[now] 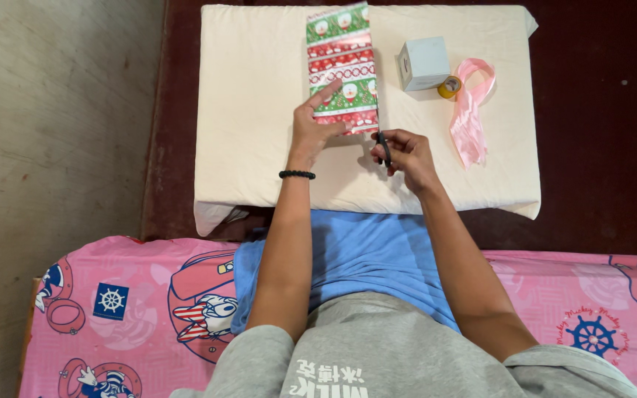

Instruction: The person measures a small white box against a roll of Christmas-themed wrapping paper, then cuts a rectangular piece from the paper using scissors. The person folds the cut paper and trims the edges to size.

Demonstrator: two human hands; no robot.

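While our left hand (317, 124) lies flat with fingers spread on the red-and-green wrapping paper (340, 66) — a strip stretched along the cream cushion (252, 110) — our right hand (401, 153) curls closed around black scissors (383, 145) at the paper's near right corner. Beyond sit 1 white box (423, 63), a yellow tape roll (449, 87) and pink ribbon (470, 110).

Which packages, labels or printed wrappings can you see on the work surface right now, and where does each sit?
Wrapping paper: long strip at the pad's top centre, red, green and white bands with round festive figures; left hand presses its near end.
Small box: cube right of the paper, pale grey-white, a small mark on its left face.
Tape roll: small yellow ring at the box's near right corner, beside a pink ribbon.
No signs or screens.
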